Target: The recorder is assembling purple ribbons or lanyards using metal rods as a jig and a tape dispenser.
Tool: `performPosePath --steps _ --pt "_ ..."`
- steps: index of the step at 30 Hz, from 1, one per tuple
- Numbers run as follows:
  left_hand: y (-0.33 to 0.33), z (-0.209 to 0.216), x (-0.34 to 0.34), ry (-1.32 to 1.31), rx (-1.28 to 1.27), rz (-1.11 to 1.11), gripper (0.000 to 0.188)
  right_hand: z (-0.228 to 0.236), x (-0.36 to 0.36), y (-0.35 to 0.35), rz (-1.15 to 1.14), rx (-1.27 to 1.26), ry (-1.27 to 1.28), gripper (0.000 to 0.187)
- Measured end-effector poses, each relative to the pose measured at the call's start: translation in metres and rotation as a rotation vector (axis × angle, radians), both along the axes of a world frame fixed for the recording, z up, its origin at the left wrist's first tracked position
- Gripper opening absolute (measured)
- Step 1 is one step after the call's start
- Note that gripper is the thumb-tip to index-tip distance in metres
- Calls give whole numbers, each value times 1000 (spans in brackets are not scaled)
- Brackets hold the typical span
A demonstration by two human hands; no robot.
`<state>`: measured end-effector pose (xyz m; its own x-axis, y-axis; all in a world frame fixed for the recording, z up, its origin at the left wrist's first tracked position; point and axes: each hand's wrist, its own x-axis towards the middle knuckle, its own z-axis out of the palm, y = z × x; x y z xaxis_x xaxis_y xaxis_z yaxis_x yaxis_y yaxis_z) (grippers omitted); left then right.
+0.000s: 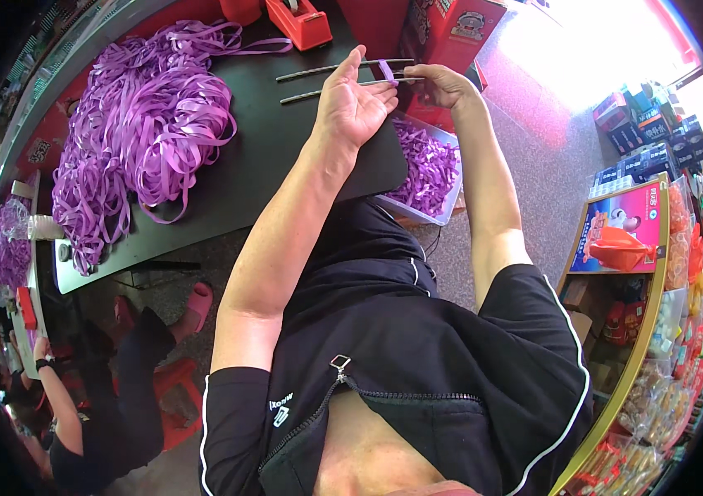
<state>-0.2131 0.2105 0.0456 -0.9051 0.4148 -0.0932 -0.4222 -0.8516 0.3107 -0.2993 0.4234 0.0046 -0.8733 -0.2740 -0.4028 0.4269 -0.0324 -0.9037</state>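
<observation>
Two slim metal rods (pixel 300 74) stick out nearly side by side over the far edge of the dark table. A short piece of purple ribbon (pixel 387 72) spans them. My left hand (pixel 353 106) crosses over the rods, palm up, thumb apart and fingers stretched toward the ribbon. On the other side my right hand (pixel 449 85) is bent inward at the rods' right ends, its fingertips closed; what they pinch is too small to make out. A large heap of purple ribbon (pixel 153 124) covers the left of the table (pixel 273 157). Below my hands stands a plastic bin (pixel 442 217) of short purple pieces (pixel 424 169).
A red tape dispenser (pixel 300 23) sits at the table's back, near a red box (pixel 459 37). At far left another person (pixel 112 405) works by a second ribbon pile (pixel 6 248). A display shelf with packaged goods (pixel 657 364) stands right; stacked boxes (pixel 641 124) lie beyond.
</observation>
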Motion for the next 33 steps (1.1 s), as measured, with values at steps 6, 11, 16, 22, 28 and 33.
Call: performPosePath --steps 6,11,16,22,28,33 --pt "3 3 0 -24 18 -7 48 -41 -17 -6 81 -153 -90 11" --pt "-2 -2 -1 -20 13 11 49 -63 -7 -42 133 -419 -94 20" --pt "4 0 -2 -17 17 -10 49 -74 -16 -35 106 -657 -15 29" --pt "1 -4 -3 -20 19 8 49 -64 4 -64 216 -1031 -135 29" --pt "0 -3 -1 1 18 14 50 -64 17 -74 217 -967 -164 37" --pt "6 2 0 -32 17 12 52 -66 33 -24 -358 -352 59 33"
